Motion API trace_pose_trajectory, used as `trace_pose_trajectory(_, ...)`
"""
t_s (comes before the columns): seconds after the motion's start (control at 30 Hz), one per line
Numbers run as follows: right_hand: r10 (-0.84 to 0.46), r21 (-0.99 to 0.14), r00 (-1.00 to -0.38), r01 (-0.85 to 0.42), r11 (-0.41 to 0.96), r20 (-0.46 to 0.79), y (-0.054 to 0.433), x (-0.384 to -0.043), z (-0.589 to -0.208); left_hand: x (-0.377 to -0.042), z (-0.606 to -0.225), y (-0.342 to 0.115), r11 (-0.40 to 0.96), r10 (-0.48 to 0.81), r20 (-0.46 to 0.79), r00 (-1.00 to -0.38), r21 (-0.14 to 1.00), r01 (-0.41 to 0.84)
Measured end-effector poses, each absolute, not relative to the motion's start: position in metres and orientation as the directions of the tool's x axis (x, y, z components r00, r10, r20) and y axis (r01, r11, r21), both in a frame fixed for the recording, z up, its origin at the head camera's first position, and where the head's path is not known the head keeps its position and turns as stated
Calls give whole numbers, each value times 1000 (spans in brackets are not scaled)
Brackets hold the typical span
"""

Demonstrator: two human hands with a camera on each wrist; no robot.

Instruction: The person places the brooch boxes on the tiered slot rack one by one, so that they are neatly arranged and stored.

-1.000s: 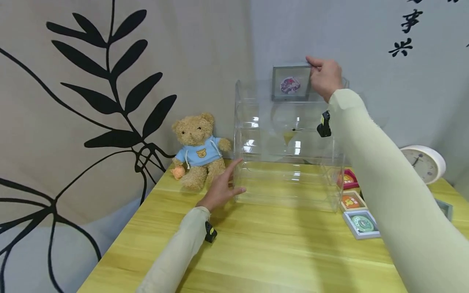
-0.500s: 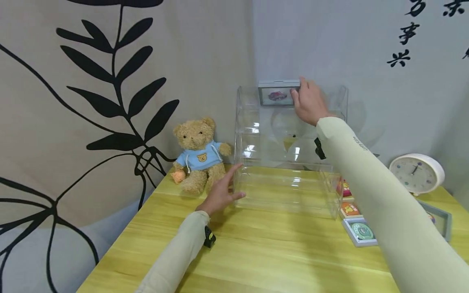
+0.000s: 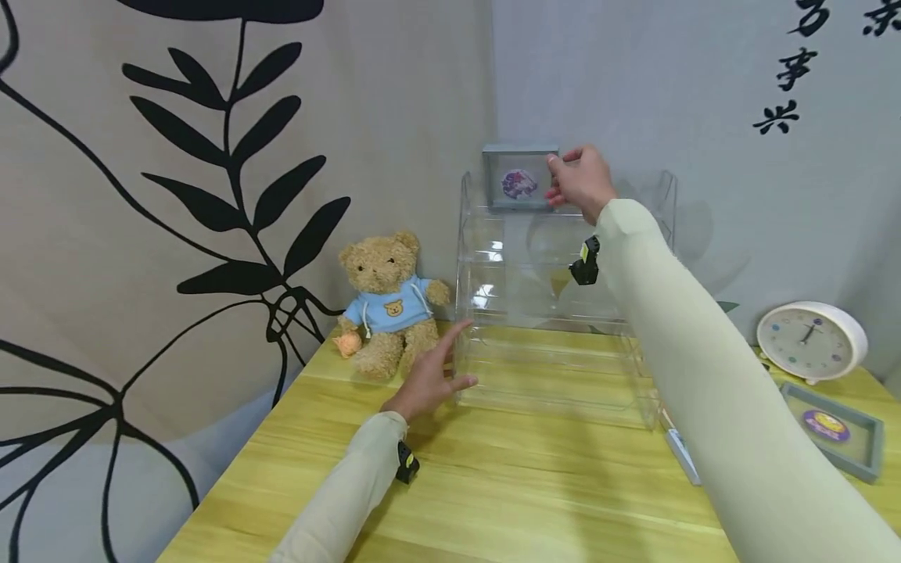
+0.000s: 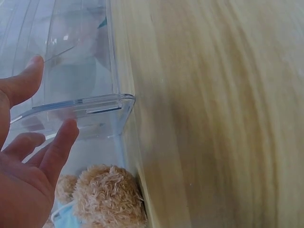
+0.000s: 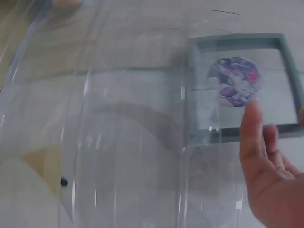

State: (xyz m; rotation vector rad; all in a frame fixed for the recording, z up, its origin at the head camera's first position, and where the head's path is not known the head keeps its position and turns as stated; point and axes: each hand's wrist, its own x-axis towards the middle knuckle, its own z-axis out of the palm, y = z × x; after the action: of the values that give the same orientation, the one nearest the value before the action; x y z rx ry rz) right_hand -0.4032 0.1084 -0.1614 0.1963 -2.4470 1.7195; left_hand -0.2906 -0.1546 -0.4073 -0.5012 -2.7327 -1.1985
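Note:
A grey square frame (image 3: 521, 178) with a clear pane and a round purple-and-pink picture stands upright on the top tier of the clear stepped display rack (image 3: 563, 344), toward its left. My right hand (image 3: 581, 181) is at the frame's right edge, thumb in front and fingertips along the side. From the right wrist view the same grey frame (image 5: 237, 134) shows behind the rack's clear plastic, with the right hand (image 5: 270, 171) at its edge. My left hand (image 3: 425, 379) lies at the rack's lower left side, fingers spread, the side panel between thumb and fingers.
A teddy bear (image 3: 387, 301) in a blue hoodie sits left of the rack. On the right are a white clock (image 3: 809, 340) and another grey frame (image 3: 834, 430) lying flat. A smaller frame (image 3: 681, 453) is partly hidden by the right sleeve.
The grey frame has come down and left onto the rack's top tier, tipping forward midway and then standing upright. My right hand moved with it; the left hand stayed at the rack.

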Motion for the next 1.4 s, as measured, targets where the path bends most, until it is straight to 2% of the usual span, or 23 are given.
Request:
trace_pose_trajectory(0.07, -24, -946, -985, -169, 275, 169, 110, -401, -159, -290, -407, -153, 632, 256, 236, -937, 693, 347)
trace_pose_trajectory(0.17, -49, -945, -984, -179, 273, 172, 113, -397, -159, -291, -408, -151, 632, 261, 243, -934, 688, 356)
trace_pose_trajectory(0.6, -186, -838, -960, -275, 470, 211, 124, -395, -174, -289, -409, -146, 635, 276, 262, -925, 673, 380)
trace_pose_trajectory(0.9, -312, -701, -922, -378, 605, 228, 133, -380, -179, -289, -408, -144, 655, 252, 247, -936, 668, 353)
trace_pose_trajectory(1.17, -399, -553, -874, -486, 677, 279, 172, -347, -186, -289, -408, -147, 651, 238, 239, -941, 680, 337)
trace_pose_trajectory(1.4, -410, -478, -858, -513, 714, 309, 219, -308, -215, -290, -407, -151, 653, 227, 247, -942, 679, 335)
